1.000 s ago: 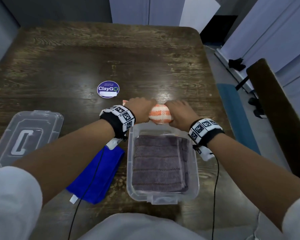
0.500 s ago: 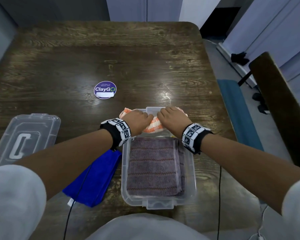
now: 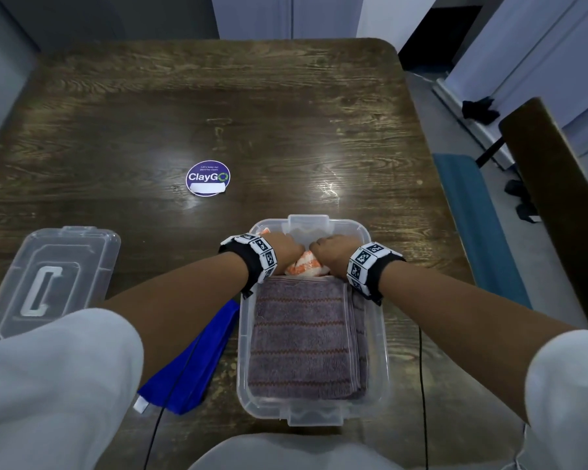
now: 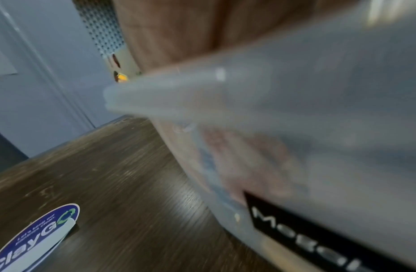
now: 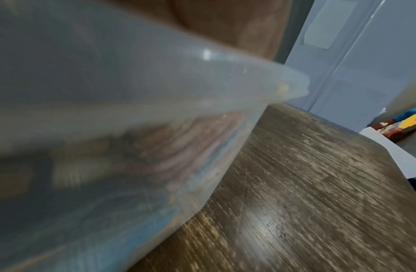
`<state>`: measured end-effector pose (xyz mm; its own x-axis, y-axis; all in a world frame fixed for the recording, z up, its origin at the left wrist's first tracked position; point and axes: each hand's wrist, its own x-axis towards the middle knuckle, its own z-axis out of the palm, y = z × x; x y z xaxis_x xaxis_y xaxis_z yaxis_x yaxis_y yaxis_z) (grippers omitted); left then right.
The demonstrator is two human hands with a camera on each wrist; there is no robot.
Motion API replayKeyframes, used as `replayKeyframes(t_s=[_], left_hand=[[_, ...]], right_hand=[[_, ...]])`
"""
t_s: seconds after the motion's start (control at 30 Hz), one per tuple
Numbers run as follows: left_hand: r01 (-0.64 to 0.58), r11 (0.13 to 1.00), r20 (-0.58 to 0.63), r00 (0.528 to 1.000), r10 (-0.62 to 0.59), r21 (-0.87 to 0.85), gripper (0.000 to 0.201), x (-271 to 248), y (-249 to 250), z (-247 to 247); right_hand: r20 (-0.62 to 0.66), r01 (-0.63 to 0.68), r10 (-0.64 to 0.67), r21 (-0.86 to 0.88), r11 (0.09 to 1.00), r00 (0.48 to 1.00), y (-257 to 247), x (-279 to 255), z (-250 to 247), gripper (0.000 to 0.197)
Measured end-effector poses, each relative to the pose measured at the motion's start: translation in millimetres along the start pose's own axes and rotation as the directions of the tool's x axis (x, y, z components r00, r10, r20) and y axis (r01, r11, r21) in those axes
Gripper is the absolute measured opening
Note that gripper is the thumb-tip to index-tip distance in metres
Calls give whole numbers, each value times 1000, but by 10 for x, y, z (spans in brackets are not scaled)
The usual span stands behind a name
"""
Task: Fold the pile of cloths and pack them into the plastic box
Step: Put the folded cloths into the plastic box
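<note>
Orange-and-white cloth [image 3: 302, 268], bunched into a bundle, sits inside the plastic box [image 3: 314, 415] at its far end, between the far wall and a folded grey-purple towel [image 3: 299, 337] that fills the rest of the box. Both hands are clamped on the bundle: the left hand [image 3: 286, 248] grips its left part and the right hand [image 3: 333, 251] its right part, knuckles up and fingers curled down out of sight. The two hands nearly touch over the middle. A blue cloth [image 3: 197, 361] lies on the table [image 3: 252, 103] just beside the box's left wall, partly under the left forearm. The clear lid [image 3: 48, 279] lies flat well to the left of the box. A round sticker [image 3: 207, 178] sits on the table beyond the box, to the left. Both wrist views are blurred and show only the box's cloudy wall from outside
</note>
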<state>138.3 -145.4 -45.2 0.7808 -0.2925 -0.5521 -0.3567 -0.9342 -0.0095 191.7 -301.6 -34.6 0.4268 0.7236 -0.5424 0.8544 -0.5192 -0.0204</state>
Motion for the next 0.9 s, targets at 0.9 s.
replayKeyframes(t_s=[0.9], left_hand=[[-70,988,252,967,33,141,32,-3,-33,-286]], right_hand=[[221,-12,5,30,999,975,-12,11,-245,51]])
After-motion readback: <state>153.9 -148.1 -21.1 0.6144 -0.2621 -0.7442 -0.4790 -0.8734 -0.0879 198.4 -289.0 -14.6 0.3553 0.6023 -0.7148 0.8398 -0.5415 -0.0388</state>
